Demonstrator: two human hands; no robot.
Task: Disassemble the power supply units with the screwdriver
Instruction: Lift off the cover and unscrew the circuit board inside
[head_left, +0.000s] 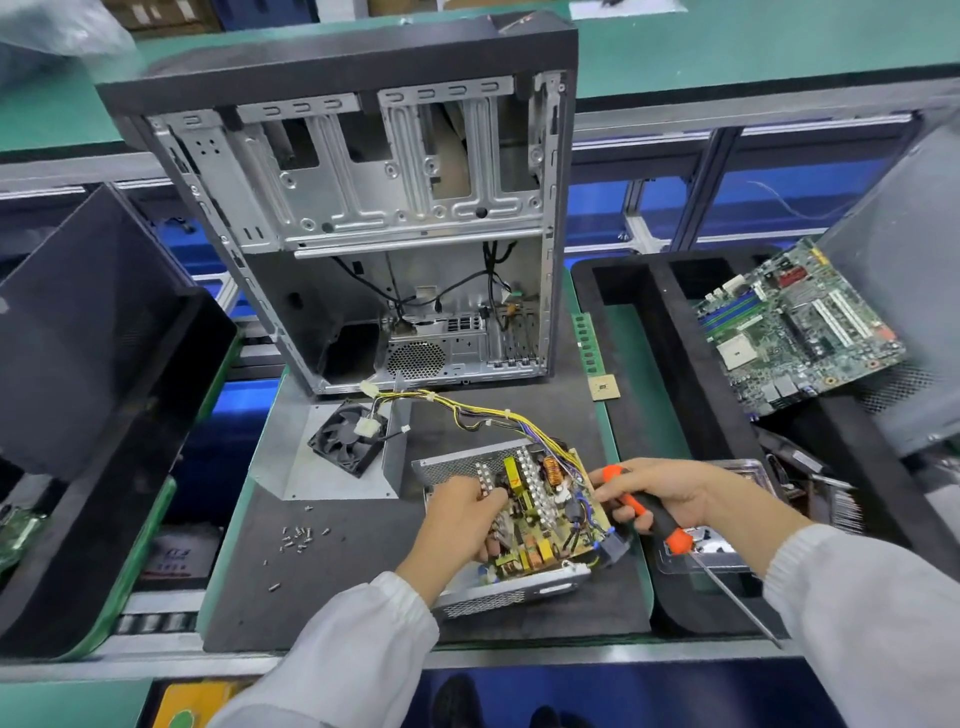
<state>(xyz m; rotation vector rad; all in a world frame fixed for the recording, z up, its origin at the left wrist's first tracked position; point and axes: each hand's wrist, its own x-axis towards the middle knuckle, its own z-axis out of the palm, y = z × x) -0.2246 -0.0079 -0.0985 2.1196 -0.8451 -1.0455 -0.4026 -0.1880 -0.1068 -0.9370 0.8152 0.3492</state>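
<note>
- Step in hand, as I read it: lifting the tan populated circuit board (540, 512) out of the open grey perforated-metal power supply housing (498, 592). Lid looks already off, and small loose silver screws (297, 538) lie on the dark mat (363, 545) at abt 9 o'clock of the unit.
- Left hand (462, 512) grips the board's 9 o'clock edge, fingers curled under/around it. Right hand (660, 493) is clenched round the orange-and-black-handled screwdriver (652, 517), with fingertips also at the board's 3 o'clock edge; shaft points away toward 5 o'clock, tip not on any screw.
- To do it well: lift by the edges only, keep fingers off the big caps and the copper-wound coil (551, 470). Raise evenly so the board doesn't jam on the housing wall. Check for a missed screw before pulling harder.
- Mind the bundled yellow/black/purple wire harness (467, 408): it runs from the board's 12 o'clock end twd the case and may tug. The black mains socket (613, 545) at 4 o'clock looks wired to the board; free it w/ the board.
- Safer to park the driver first, so both hands are free.
- Unit's look: board tilted up in its housing, yellow transformers, silver finned heatsinks, packed tight.
- Where: on the mat on the counter, at 6 o'clock of the stripped grey metal computer case (363, 208), w/ a black square fan (345, 436) on a grey metal plate (332, 475) at the unit's 10 o'clock.
</note>
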